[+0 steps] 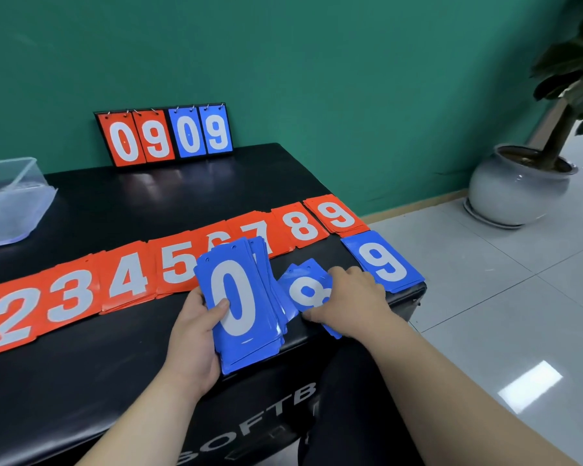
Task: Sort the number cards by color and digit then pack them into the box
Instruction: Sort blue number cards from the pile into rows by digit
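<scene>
A green wall [317, 62] fills the upper half of the view, from nine o'clock round to two. Below it a black padded worktop [115, 203] spreads from the centre to seven o'clock. Pale floor tiles [502, 297] lie at four o'clock. A potted plant [515, 190] in a round grey pot stands on them at three o'clock, close to the wall.

A row of red cards [128, 274] runs across the worktop from eight o'clock up to two. It lies in overlapping piles showing 2, 3, 4, 5, a partly hidden 6 and 7, then 8 and 9. A clear plastic box [11, 200] sits at the worktop's nine o'clock edge, well apart from the cards. A flip scoreboard [164, 134] stands upright against the wall at eleven o'clock, reading red 0 9 and blue 0 9.

The left hand [192, 334] grips a thick blue stack [249, 348] at centre, its thumb pressed on the 0 card on top. This stack hides part of the red row. A blue 9 pile [382, 262] lies flat at the worktop's three o'clock corner, just below the red 9. Between stack and pile, the right hand [350, 301] holds the blue 8 cards [305, 290] against the worktop. Its fingers are bent over their far side and its thumb is at the near edge.
</scene>
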